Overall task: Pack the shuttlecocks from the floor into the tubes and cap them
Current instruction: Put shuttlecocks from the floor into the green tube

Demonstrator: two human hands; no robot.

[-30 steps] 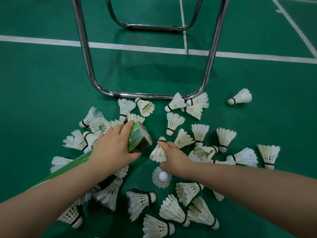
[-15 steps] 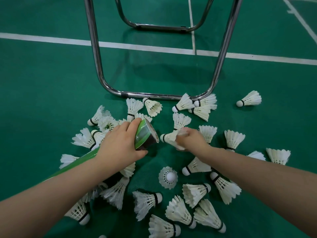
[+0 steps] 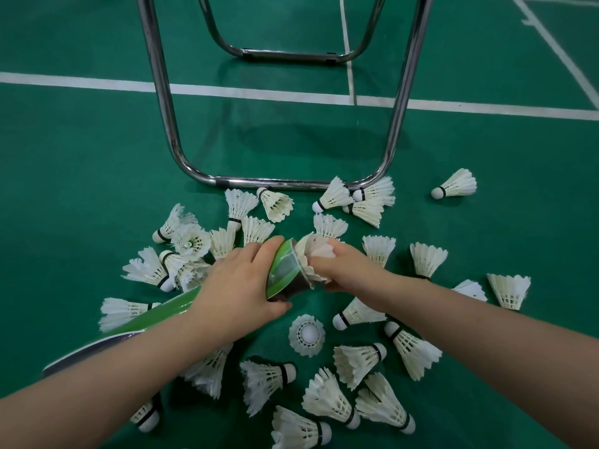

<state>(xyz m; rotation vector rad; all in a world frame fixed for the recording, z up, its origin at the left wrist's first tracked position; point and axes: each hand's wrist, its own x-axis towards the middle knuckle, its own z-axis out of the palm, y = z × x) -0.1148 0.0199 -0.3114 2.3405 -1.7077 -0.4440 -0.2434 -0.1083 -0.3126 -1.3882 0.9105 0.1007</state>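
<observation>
- Fingers (image 3: 269, 252) of the left hand (image 3: 240, 286) are wrapped round the green tube (image 3: 283, 270) just behind its open mouth. This appears meant to steady the mouth, which faces right.
- Right hand (image 3: 348, 270) pinches one shuttlecock (image 3: 309, 254) by its feathers at the tube mouth. The cork end is hidden, presumably inside.
- Loose shuttlecocks (image 3: 327, 396) lie scattered on the green floor (image 3: 81, 189), near and to both sides, within easy reach.
- Farther off stands a metal frame (image 3: 275, 183), with a white line (image 3: 81, 81) beyond it.

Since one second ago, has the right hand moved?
Yes. The right hand went farther from the cork-up shuttlecock, toward the metal frame, to the tube mouth.
</observation>
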